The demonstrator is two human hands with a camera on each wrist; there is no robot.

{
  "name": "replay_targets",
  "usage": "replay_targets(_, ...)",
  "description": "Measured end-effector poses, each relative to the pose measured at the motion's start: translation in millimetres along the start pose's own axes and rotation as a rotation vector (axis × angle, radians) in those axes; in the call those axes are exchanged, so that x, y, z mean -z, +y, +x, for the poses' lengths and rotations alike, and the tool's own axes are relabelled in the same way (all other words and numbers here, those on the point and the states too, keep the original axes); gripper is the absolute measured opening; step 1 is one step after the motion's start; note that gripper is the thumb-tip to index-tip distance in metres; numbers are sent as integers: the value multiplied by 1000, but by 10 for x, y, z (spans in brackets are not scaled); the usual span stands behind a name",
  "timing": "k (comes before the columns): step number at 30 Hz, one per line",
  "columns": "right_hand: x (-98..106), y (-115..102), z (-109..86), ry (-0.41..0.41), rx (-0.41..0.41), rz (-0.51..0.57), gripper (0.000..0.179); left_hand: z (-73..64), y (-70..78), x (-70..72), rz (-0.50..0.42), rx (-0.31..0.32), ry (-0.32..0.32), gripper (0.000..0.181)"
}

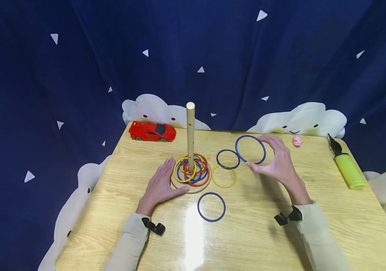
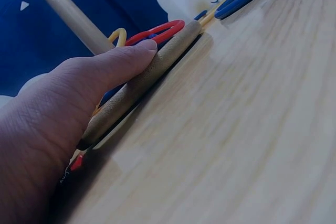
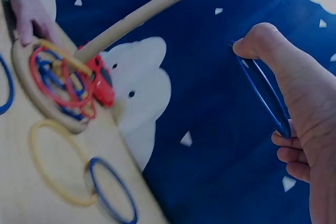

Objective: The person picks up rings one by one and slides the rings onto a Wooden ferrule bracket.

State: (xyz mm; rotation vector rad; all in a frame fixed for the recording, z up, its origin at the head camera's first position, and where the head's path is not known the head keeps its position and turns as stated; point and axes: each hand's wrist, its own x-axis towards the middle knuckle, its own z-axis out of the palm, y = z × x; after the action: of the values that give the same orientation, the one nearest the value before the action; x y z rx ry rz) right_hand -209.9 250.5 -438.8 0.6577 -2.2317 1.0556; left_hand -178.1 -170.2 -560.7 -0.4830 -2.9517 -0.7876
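Observation:
My right hand (image 1: pixel 275 163) holds a blue ring (image 1: pixel 236 146) up above the table, right of the peg stand, pinched between thumb and fingers. The left hand (image 1: pixel 160 184) rests at the left and front of the stand's round wooden base (image 1: pixel 197 190), its fingers extended. In the left wrist view its thumb (image 2: pixel 123 61) lies on the base's edge. From the base rises a wooden pole (image 1: pixel 191 131). Several red, yellow and blue rings (image 1: pixel 208 171) lie piled round its foot.
On the table, right of the base, a blue ring (image 1: pixel 227 150) overlaps a yellow ring (image 1: pixel 224 187). Another blue ring (image 1: pixel 198 206) lies in front. Toward the back are a red toy car (image 1: pixel 153 132), a small pink pig (image 1: pixel 297 141) and a yellow-green cylinder with a black nozzle (image 1: pixel 350 171).

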Motion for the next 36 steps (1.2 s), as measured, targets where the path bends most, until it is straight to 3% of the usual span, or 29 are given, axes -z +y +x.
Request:
replay_targets(10,101,-317,582,33,105,83,81,-2,-10,-8,6,7,-8,131)
replay_targets(20,86,-788,1156,64,247,209,84,9,-9,-13,-3,10,-6,132)
replay_targets(27,-9,-1085,1449,13,370,183,83,5,-7,-8,-8,11,-5,132)
replay_targets(36,-273,-1280,1625,-82,414,188,83,10,-2,-8,-12,11,-2,131)
